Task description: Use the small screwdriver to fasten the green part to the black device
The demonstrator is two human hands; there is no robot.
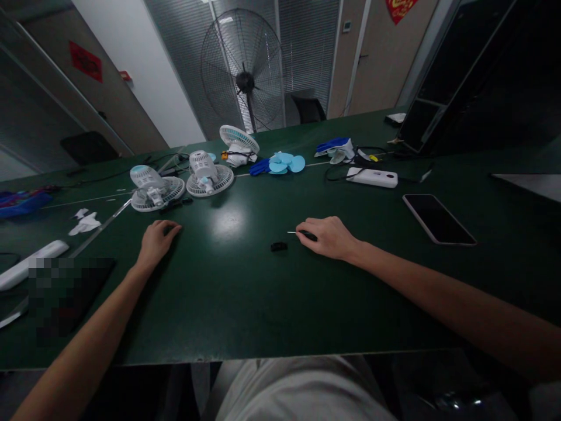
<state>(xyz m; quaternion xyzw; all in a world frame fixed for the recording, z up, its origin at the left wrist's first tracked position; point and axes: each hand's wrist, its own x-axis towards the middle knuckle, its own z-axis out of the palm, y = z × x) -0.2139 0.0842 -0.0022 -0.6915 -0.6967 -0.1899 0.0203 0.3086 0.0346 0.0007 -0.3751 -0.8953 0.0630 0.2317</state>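
Note:
My right hand [329,236] rests on the dark green table [245,292], fingers closed around a small screwdriver [302,234] whose thin metal tip points left. A small black part [279,247] lies just left of that hand. My left hand [158,241] lies knuckles-up on the table with fingers curled under; what they cover, if anything, is hidden. Just beyond it a white mini fan [153,188] lies face down, and a second white mini fan [207,174] lies beside it.
A third white fan [239,143], blue fan blades [284,164] and blue-white parts [336,149] lie farther back. A white power bank [372,177] and a phone [438,219] lie to the right. A white bar [30,264] is at left. A large floor fan [242,70] stands behind.

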